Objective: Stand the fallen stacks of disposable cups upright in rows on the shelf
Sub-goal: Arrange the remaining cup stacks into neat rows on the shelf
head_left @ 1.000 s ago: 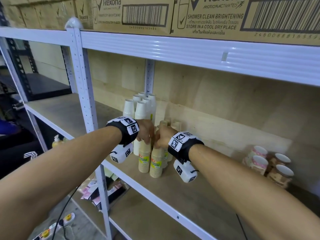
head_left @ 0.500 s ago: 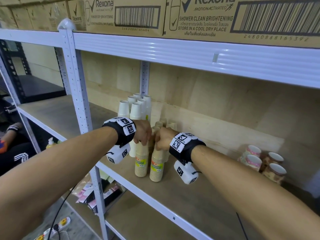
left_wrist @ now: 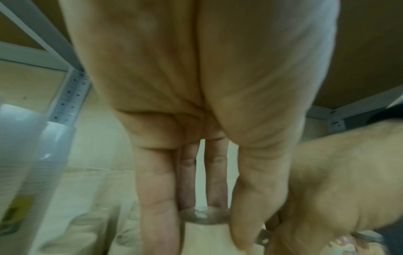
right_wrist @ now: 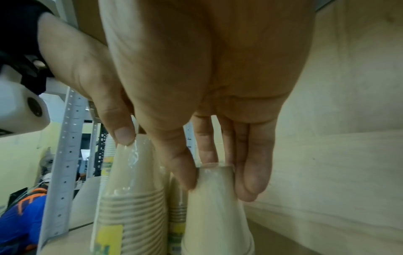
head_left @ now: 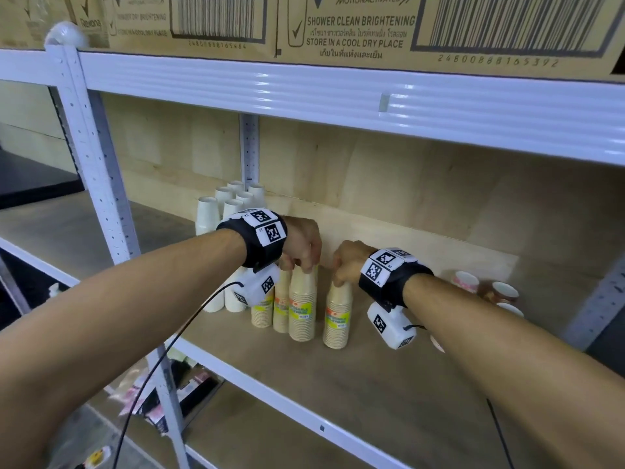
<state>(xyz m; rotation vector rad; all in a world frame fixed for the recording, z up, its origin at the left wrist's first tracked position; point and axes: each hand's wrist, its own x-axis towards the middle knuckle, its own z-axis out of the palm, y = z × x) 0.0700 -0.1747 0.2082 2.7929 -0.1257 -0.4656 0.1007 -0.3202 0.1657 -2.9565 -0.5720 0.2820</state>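
- Gripping the top of a tan cup stack at the centre of the head view, the left hand has its fingers and thumb closed round the narrow upper end, seen from the left wrist view at lower centre.
- The right hand, just right of centre, holds the top of a separate tan cup stack; its fingers curl down the sides of the top cup in the right wrist view.
- Both stacks stand upright on the shelf, wrapped in clear film with yellow labels, a gap between them.
- More tan stacks stand just left of the left-hand stack, touching it.
- White cup stacks stand upright behind, left of centre.
- Patterned cups lie at the right of the frame, partly hidden by the right forearm.
- Cardboard boxes sit along the top of the frame.
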